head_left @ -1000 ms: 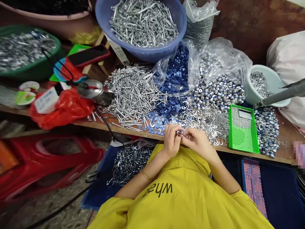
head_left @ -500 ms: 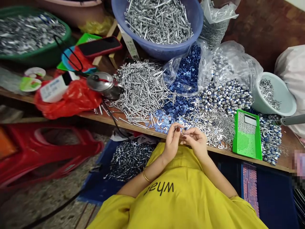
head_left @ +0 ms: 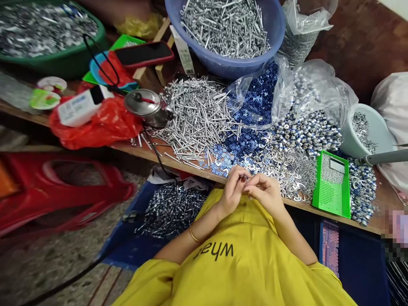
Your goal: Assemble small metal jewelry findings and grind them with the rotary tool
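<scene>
My left hand (head_left: pixel 233 190) and my right hand (head_left: pixel 265 191) meet fingertip to fingertip at the table's front edge. Both are closed in a pinch around something small, mostly hidden by the fingers. Just beyond them lie blue three-armed pieces (head_left: pixel 223 159) and curved silver clips (head_left: pixel 291 182). A heap of silver eye-ended rods (head_left: pixel 197 117) spreads to the left. Further right are small blue-and-silver cylinders (head_left: pixel 307 131) and a green tray (head_left: pixel 331 197) holding tiny metal bits.
A purple basin (head_left: pixel 232 66) full of rods stands at the back. A lidded metal cup (head_left: pixel 145 104) and red plastic bag (head_left: pixel 111 123) sit left. At right are a pale bowl (head_left: pixel 384 127) and a grey metal arm (head_left: pixel 379 157). Below left stands a red stool (head_left: pixel 117 178).
My fingertips have drawn closer together, and my right fingers now cover more of what is between them. The whole view has shifted slightly.
</scene>
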A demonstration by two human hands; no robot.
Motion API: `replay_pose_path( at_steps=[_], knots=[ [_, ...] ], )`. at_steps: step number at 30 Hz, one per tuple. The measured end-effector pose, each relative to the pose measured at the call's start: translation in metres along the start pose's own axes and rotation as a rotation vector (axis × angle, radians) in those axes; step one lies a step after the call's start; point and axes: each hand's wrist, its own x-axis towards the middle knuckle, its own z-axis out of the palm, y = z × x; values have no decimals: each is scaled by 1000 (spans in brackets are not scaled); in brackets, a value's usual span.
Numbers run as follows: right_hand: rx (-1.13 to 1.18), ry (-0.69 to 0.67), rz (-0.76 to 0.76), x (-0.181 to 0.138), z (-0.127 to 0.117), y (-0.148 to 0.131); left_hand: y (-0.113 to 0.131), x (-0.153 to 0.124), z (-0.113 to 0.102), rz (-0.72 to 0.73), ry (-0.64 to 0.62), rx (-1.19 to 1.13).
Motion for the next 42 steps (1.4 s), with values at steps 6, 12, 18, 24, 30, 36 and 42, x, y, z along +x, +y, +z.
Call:
replay_pose_path(
  at_steps=[6, 12, 18, 24, 30, 36, 42],
  knots=[
    [-100, -136, -67, 22, -13, 19, -20, -5, -12, -202, 222, -95],
    [-864, 105, -343, 92, -25, 35, -33, -4, -15, -216, 335, -84],
    [-836, 172, -344, 84, -32, 44, -35, -7, -18, -207, 332, -71],
    [-886, -189, -213, 34, -33, 47, -43, -5, -20, -237, 295, -80],
    [-1108, -29, -232, 29, -21, 51, -37, -2, -13, -230, 262, -73],
    [-1096, -35, -237, 31, -15, 60, -34, -5, -13, -233, 275, -119],
    [-1097, -43, -259, 34, -11, 58, -27, -4, -8, -249, 283, -169]
  ],
)
